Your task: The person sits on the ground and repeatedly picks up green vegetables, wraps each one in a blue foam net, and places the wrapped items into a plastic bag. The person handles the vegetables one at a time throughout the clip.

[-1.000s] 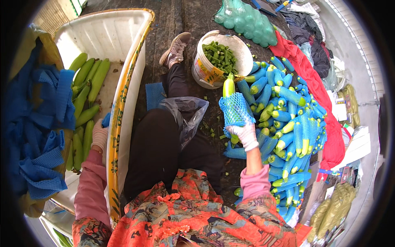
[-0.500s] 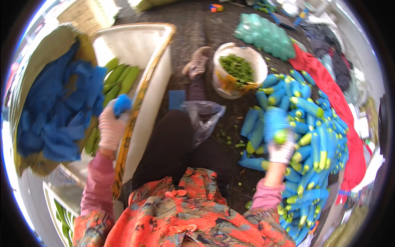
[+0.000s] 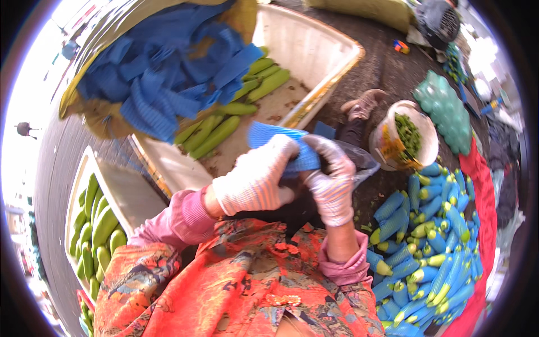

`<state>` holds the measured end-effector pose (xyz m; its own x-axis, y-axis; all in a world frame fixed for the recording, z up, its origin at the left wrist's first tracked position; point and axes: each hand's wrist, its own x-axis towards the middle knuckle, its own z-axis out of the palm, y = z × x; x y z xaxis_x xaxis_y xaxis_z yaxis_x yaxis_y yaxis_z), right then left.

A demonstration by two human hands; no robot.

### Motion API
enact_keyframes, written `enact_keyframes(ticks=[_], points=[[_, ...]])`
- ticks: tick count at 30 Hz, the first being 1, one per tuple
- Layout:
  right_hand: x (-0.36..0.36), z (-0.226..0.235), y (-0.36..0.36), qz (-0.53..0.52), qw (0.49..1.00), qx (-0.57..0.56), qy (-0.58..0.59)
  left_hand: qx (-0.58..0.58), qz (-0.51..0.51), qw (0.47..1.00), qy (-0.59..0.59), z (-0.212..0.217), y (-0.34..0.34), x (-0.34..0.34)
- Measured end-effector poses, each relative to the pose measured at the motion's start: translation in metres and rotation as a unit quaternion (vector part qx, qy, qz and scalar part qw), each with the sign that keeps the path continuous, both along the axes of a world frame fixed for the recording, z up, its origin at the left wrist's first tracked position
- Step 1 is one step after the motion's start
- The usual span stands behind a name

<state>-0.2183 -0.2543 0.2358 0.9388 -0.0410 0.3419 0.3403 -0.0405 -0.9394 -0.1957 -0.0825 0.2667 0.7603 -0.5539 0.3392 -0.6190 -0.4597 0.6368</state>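
Note:
In front of my lap, a blue foam net sleeve (image 3: 281, 137) is stretched between both gloved hands. The fingers of my left hand (image 3: 258, 177) are closed on its near side. My right hand (image 3: 332, 188) grips the other end, thumb and fingers curled round the opening. No gourd shows inside the sleeve. Beyond them, long green gourds (image 3: 216, 137) lie in a white tub (image 3: 314, 42). A sack (image 3: 247, 22) full of loose blue net sleeves (image 3: 168, 62) leans over the tub. To the right is a heap of gourds in blue sleeves (image 3: 432, 241).
A white bucket (image 3: 384, 140) of green trimmings stands ahead right, near my shoe (image 3: 368, 104). Behind it lies a green net bag (image 3: 443, 109). Red cloth (image 3: 483, 196) edges the heap. A second white tub (image 3: 120, 185) with green gourds (image 3: 95, 230) is at the left.
My right hand has let go of the sleeved gourd it held over the heap and come across to the middle. My left hand has brought the blue sleeve there. The view has swung left.

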Motion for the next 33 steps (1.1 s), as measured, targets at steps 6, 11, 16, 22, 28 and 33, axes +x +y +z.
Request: enact_keyframes(ticks=[6,11,16,22,28,33], points=[[-0.004,0.027,0.018,0.043,0.994,0.093,0.035,-0.495,0.035,0.821,0.280,-0.011,-0.009,0.022],[-0.002,0.034,-0.003,-0.094,0.990,-0.017,-0.101,-0.388,0.103,0.889,0.222,-0.012,-0.011,0.057],[0.005,0.040,0.006,0.095,0.968,-0.010,-0.233,-0.315,-0.023,0.936,0.153,0.026,-0.047,0.055],[0.015,-0.034,-0.033,-0.114,0.988,0.058,0.092,-0.096,-0.210,0.973,0.008,-0.023,-0.058,0.043],[0.022,-0.067,-0.080,-0.186,0.960,0.063,0.201,0.080,0.174,0.980,0.057,-0.164,0.023,0.215],[-0.003,-0.085,-0.093,-0.216,0.927,0.057,0.301,0.615,0.098,0.782,0.016,-0.321,0.078,0.297]])
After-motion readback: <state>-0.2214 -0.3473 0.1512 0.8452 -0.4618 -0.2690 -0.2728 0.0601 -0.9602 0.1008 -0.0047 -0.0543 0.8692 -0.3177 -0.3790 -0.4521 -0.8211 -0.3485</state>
